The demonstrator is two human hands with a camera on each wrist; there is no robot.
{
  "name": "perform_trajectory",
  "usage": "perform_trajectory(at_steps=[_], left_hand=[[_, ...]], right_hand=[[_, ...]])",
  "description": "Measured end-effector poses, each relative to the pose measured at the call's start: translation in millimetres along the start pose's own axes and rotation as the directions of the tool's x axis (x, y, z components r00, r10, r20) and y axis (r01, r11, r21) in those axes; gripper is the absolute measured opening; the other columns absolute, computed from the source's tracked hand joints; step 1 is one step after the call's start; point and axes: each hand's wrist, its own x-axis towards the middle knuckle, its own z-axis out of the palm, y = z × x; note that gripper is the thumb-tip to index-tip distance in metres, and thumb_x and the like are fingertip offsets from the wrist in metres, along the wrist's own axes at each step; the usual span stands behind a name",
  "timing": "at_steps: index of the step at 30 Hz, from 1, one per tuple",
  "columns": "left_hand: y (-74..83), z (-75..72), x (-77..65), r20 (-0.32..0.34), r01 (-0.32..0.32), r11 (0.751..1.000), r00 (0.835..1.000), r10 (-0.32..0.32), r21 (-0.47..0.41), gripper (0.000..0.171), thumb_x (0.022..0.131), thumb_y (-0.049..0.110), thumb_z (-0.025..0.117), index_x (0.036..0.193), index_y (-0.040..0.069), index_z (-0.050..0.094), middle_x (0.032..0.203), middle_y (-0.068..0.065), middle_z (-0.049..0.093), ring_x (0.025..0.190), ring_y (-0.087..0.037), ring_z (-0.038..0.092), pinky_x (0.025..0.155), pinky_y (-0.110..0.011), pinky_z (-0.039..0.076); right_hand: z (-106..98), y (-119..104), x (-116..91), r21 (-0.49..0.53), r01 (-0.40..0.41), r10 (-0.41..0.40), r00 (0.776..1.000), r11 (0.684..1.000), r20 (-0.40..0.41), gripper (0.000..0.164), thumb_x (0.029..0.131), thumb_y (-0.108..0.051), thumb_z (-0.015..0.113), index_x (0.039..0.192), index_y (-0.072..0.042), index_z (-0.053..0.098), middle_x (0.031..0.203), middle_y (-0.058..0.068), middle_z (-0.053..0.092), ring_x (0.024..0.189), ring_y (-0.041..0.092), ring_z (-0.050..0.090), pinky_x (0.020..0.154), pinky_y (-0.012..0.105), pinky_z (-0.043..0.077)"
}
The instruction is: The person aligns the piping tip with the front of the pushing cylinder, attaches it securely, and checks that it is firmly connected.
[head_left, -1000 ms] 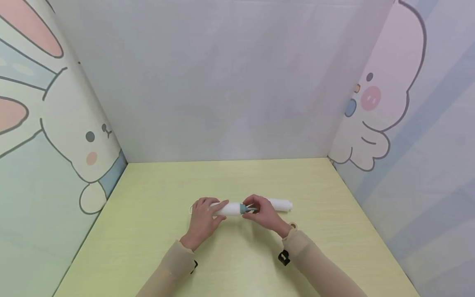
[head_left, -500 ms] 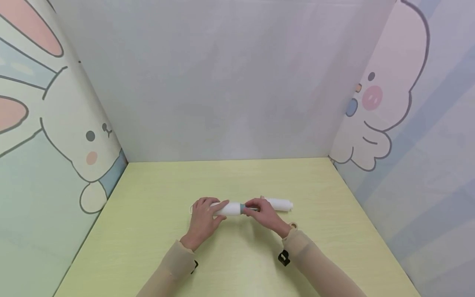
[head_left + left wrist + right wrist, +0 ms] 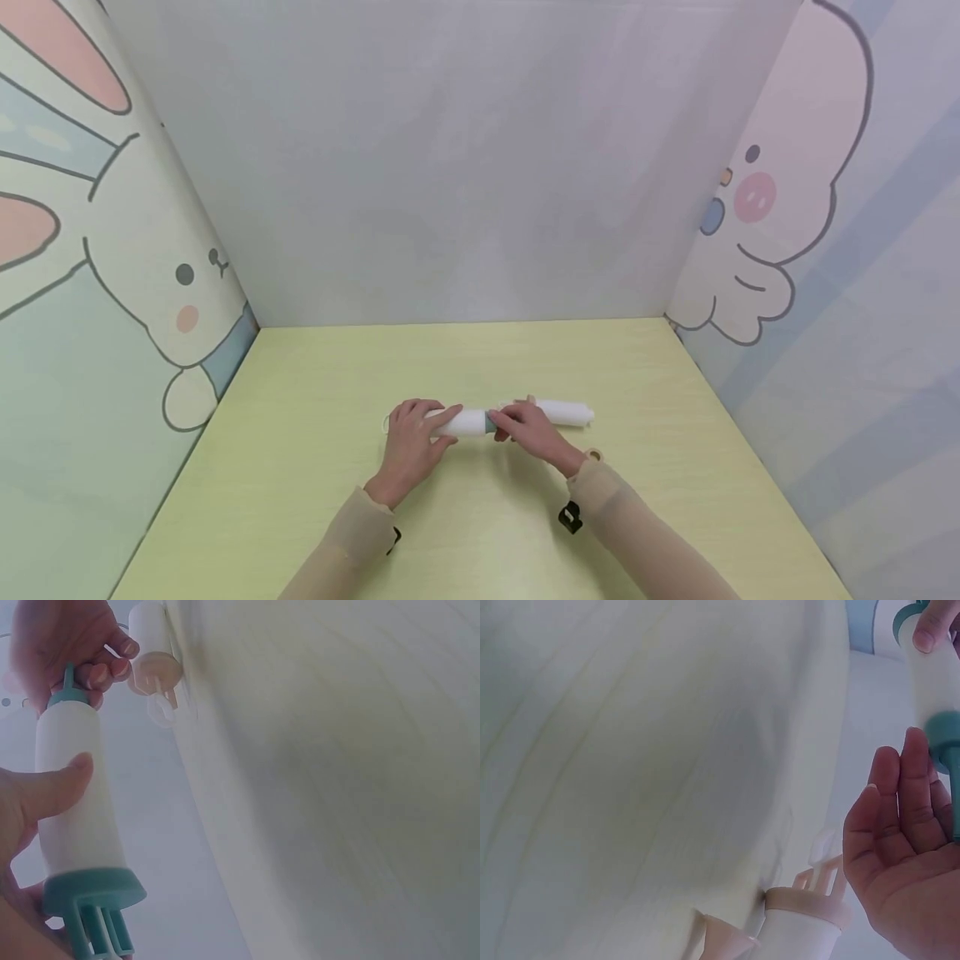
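A white-barrelled icing syringe (image 3: 467,422) lies sideways across the table's middle. My left hand (image 3: 411,437) grips its barrel, the thumb lying along the white side in the left wrist view. Below that grip sticks out the teal flange (image 3: 94,889) with its plunger guides. At the other end, my right hand (image 3: 528,429) pinches the teal collar (image 3: 941,731), covering much of it in the head view. A teal nozzle (image 3: 954,795) runs from the collar past the right palm.
Just behind my right hand lies a second white syringe (image 3: 566,412) with a pinkish flange (image 3: 806,904). A pinkish cone (image 3: 726,937) is beside it on the yellow table (image 3: 300,500). Printed walls stand left and right, a plain grey wall (image 3: 450,167) behind.
My right hand's fingers have come together at the teal collar and turned over it, hiding the nozzle from the head view. The left hand and barrel have stayed put.
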Motion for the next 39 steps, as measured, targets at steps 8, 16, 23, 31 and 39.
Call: perform_trajectory(at_steps=[8,16,23,31,39], left_hand=[[-3.8,-1.8,-1.3,-0.013,-0.018,1.000,1.000,0.018,0.021,0.053,0.064,0.020,0.089,0.114,0.024,0.072,0.102,-0.006,0.064,0.096,-0.032,0.053,0.085,-0.055,0.037],[-9.6,-2.2,-6.9,0.036,0.020,0.999,0.999,-0.022,0.042,0.051,0.066,0.021,0.087,0.115,0.025,0.072,0.105,-0.006,0.063,0.098,-0.032,0.052,0.086,-0.054,0.036],[-15.1,-0.7,-13.6,0.063,0.049,0.997,0.997,-0.053,0.058,0.050,0.068,0.023,0.087,0.115,0.025,0.072,0.104,-0.005,0.063,0.098,-0.032,0.052,0.086,-0.055,0.037],[-24.3,2.9,-18.1,0.088,0.074,0.994,0.993,-0.081,0.083,0.048,0.069,0.023,0.086,0.115,0.025,0.071,0.104,-0.004,0.063,0.098,-0.032,0.053,0.086,-0.055,0.037],[-27.1,5.4,-23.0,0.104,0.108,0.991,0.988,-0.116,0.080,0.043,0.070,0.023,0.084,0.112,0.022,0.073,0.101,-0.005,0.063,0.096,-0.033,0.053,0.083,-0.056,0.038]], right_hand=[[7,1,4,0.033,-0.045,0.043,0.998,0.998,0.048,0.053,0.099,-0.043,0.047,0.084,0.003,0.070,0.069,0.000,0.066,0.072,0.022,0.063,0.063,0.031,0.047],[16,2,6,0.080,-0.036,0.034,0.999,0.996,0.019,0.033,0.097,-0.034,0.056,0.095,-0.005,0.072,0.079,0.002,0.068,0.071,0.019,0.065,0.061,0.030,0.050],[22,4,7,0.115,-0.058,0.054,0.998,0.992,0.039,0.030,0.093,-0.027,0.063,0.108,-0.001,0.068,0.092,0.005,0.068,0.076,0.026,0.066,0.062,0.030,0.051],[32,9,13,0.071,-0.012,0.012,1.000,0.997,-0.004,0.035,0.089,-0.028,0.068,0.109,0.001,0.068,0.095,0.007,0.069,0.080,0.021,0.066,0.069,0.032,0.052],[47,11,15,-0.021,0.022,-0.023,0.999,1.000,-0.039,0.027,0.090,-0.023,0.067,0.105,0.000,0.069,0.097,0.007,0.069,0.084,0.016,0.065,0.072,0.028,0.052]])
